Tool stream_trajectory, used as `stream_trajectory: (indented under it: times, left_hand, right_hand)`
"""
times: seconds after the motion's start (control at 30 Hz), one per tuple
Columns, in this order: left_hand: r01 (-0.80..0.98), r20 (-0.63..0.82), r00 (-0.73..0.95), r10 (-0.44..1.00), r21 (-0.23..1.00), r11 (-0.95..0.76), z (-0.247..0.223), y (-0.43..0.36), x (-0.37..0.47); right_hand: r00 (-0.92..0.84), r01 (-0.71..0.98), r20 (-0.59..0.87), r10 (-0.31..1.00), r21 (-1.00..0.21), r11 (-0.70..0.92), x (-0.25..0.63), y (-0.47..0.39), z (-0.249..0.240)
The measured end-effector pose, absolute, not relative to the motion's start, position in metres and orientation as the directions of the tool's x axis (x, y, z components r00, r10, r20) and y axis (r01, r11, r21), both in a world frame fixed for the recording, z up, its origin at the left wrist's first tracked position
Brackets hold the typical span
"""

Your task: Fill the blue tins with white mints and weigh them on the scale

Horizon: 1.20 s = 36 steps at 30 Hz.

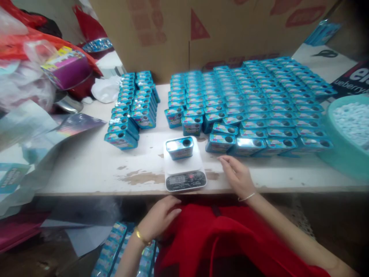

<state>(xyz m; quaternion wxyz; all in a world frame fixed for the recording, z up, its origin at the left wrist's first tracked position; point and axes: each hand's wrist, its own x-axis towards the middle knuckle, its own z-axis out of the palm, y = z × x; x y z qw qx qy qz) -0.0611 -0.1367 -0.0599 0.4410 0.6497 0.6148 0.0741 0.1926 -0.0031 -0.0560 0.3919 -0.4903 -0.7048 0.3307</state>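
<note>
On a white digital kitchen scale point(171, 167) stands one blue tin point(180, 150) with a round dark hole in its top. The scale's display is lit, but its digits are blurred. To the right of the scale, my right hand point(238, 175) hovers low over the table with thumb and fingers pinched together; whatever the fingertips hold is too small to make out. My left hand point(163, 215) rests below the table's front edge, by my red clothing, its thumb apart from the loosely curved fingers and nothing in it.
Rows of blue tins point(248, 102) fill the table's right and middle. Fewer tins point(144, 115) stand at left, some topped with white pellets. A turquoise basin point(337, 154) of white pellets sits far right. Cardboard point(173, 34) backs the table point(86, 177); plastic wrapping point(31, 130) crowds the left.
</note>
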Motion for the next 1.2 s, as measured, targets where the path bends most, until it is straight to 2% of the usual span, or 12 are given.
stream_trajectory:
  times: [0.1,0.2,0.27,0.33,0.4,0.47,0.53,0.6,0.77,1.03,1.2]
  left_hand:
    - [0.700,-0.434,0.291,0.853,0.704,0.120,-0.018,-0.121,-0.081]
    - [0.733,-0.341,0.236,0.910,0.677,0.063,0.016,-0.101,-0.094]
    - [0.764,-0.164,0.142,0.976,0.645,-0.003,0.031,-0.087,-0.096]
    - [0.799,0.100,0.066,0.993,0.590,-0.113,0.038,-0.072,-0.092]
    - [0.841,0.320,0.082,0.944,0.486,-0.238,0.039,-0.055,-0.084]
    - [0.874,0.409,0.174,0.896,0.355,-0.332,0.036,-0.039,-0.075]
    - [0.896,0.396,0.240,0.886,0.261,-0.359,0.031,-0.023,-0.068]
    - [0.908,0.348,0.254,0.902,0.234,-0.346,0.024,-0.011,-0.065]
    - [0.868,0.229,0.294,0.928,0.342,-0.359,0.016,0.003,-0.074]
    - [0.871,0.365,0.095,0.926,0.419,-0.255,0.036,0.000,-0.092]
    - [0.875,0.415,0.050,0.909,0.420,-0.240,0.037,-0.002,-0.101]
  right_hand:
    - [-0.221,0.460,0.174,0.960,-0.849,0.259,0.203,-0.011,-0.081]
    - [-0.252,0.473,0.190,0.949,-0.831,0.292,0.204,-0.016,-0.095]
    - [-0.275,0.504,0.242,0.930,-0.788,0.354,0.202,-0.018,-0.102]
    - [-0.311,0.561,0.306,0.900,-0.706,0.433,0.199,-0.018,-0.107]
    - [-0.365,0.610,0.350,0.863,-0.610,0.506,0.197,-0.017,-0.112]
    - [-0.396,0.635,0.374,0.839,-0.549,0.544,0.196,-0.017,-0.114]
    - [-0.399,0.647,0.386,0.832,-0.524,0.554,0.197,-0.017,-0.114]
    - [-0.399,0.660,0.385,0.832,-0.509,0.552,0.198,-0.017,-0.114]
    - [-0.400,0.664,0.382,0.833,-0.505,0.551,0.198,-0.017,-0.114]
    - [-0.394,0.664,0.366,0.843,-0.521,0.537,0.199,-0.017,-0.115]
    - [-0.393,0.661,0.367,0.843,-0.525,0.536,0.199,-0.017,-0.115]
